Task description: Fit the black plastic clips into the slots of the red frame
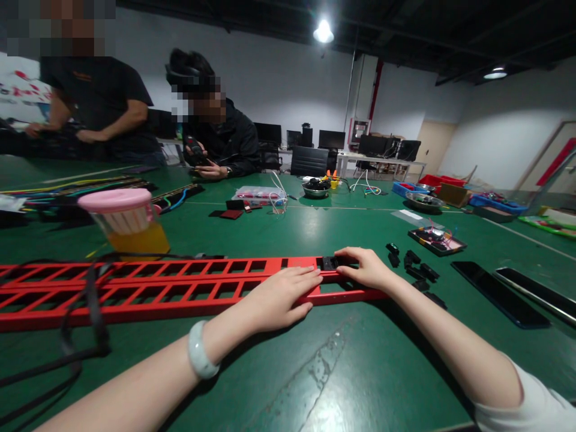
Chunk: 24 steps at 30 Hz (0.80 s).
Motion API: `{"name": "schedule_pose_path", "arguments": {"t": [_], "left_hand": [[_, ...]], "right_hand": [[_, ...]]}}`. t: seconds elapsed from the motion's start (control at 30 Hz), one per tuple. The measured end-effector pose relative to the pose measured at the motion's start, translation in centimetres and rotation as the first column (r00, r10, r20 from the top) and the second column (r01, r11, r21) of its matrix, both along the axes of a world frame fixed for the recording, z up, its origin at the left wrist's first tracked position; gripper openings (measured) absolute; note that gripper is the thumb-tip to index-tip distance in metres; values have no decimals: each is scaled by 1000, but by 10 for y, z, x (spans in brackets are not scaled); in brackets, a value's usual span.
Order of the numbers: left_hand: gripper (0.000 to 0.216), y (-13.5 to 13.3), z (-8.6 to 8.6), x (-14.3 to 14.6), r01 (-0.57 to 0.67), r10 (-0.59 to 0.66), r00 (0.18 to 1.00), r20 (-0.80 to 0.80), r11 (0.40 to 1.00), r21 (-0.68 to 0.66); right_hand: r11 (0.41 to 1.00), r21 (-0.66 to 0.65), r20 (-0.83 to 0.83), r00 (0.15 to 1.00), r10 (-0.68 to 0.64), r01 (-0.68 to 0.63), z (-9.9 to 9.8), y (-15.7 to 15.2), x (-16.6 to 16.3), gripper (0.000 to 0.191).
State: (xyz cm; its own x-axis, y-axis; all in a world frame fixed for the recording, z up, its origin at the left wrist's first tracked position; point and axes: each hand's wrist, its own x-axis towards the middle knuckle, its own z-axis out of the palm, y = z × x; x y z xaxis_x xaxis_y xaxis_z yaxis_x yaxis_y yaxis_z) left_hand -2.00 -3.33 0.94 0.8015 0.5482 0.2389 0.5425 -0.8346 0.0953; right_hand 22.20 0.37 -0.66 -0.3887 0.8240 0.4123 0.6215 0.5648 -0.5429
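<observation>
A long red slotted rail lies across the green table in front of me. My left hand rests flat on the rail near its right end, fingers stretched out, a pale bangle on the wrist. My right hand is at the rail's right end, fingers curled and pressing on a small black part seated in the rail. Several loose black parts lie on the table just right of that hand.
A pink-lidded cup of yellow liquid stands behind the rail. Black cable loops over the rail's left part. Two dark flat slabs lie at right, a small tray beyond. Two people work across the table.
</observation>
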Motion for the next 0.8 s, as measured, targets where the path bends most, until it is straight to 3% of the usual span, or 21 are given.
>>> {"name": "schedule_pose_path", "arguments": {"t": [0.8], "left_hand": [[50, -1, 2, 2, -4, 4, 1000, -12, 1000, -2]], "right_hand": [[1000, 19, 63, 998, -10, 9, 1, -1, 0, 27]]}}
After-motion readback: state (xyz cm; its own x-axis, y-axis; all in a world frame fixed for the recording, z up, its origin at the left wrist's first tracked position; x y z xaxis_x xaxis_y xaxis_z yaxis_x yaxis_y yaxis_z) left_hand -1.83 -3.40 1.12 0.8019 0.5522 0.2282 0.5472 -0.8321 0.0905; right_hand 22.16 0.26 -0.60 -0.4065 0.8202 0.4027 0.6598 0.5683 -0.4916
